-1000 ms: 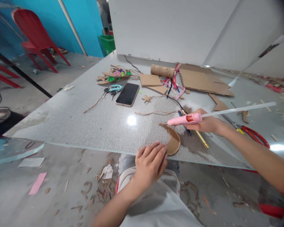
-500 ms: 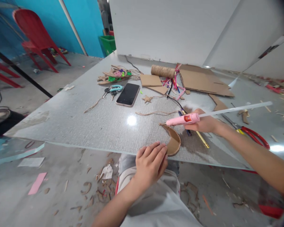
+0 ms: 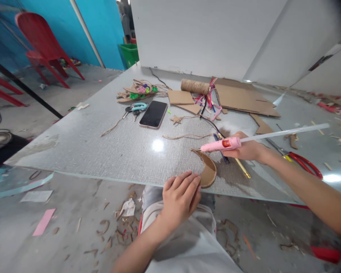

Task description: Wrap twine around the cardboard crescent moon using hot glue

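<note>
My right hand (image 3: 246,148) is wrapped round a pink hot glue gun (image 3: 220,145), with a long clear glue stick (image 3: 287,132) sticking out of its back end. The gun's nozzle is close to the pointed upper tip of a curved, crescent-like cardboard piece (image 3: 208,175); whether it touches cannot be made out. Twine seems to run along the cardboard's edge. At the table's front edge, my left hand (image 3: 182,191) is closed on the lower left end of the cardboard, its thumb hidden. A gold-coloured pencil-like stick (image 3: 242,167) lies under my right hand.
Behind my hands lie a phone (image 3: 154,114), blue-handled snips (image 3: 139,106), a cardboard star (image 3: 176,120), a twine roll (image 3: 194,86) and cardboard sheets (image 3: 244,99). Red-handled scissors (image 3: 305,165) rest at the right. A black cord (image 3: 213,124) runs toward the glue gun. Scraps litter the floor.
The glue gun in my right hand has shifted very slightly to the right along the cardboard's tip. My left hand and the cardboard stay in place.
</note>
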The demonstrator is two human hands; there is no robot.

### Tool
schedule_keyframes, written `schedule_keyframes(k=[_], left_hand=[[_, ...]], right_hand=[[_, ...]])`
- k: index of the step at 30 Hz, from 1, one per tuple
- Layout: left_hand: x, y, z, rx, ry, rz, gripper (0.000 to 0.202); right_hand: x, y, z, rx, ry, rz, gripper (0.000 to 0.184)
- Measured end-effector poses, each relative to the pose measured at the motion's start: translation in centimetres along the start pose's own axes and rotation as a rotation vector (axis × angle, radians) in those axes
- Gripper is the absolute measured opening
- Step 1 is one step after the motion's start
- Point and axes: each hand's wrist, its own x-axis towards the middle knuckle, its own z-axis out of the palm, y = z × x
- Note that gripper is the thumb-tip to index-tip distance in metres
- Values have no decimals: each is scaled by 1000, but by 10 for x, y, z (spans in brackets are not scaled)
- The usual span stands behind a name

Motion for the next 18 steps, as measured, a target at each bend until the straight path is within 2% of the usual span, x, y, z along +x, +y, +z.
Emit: schedule_keyframes(k=[12,18], left_hand=[[1,0,0,-10,2,3,22],[1,0,0,-4,6,6,21]], right_hand=[[-2,-1,-2,15,-25,36,35],[2,-8,-8,109,-83,49,43]])
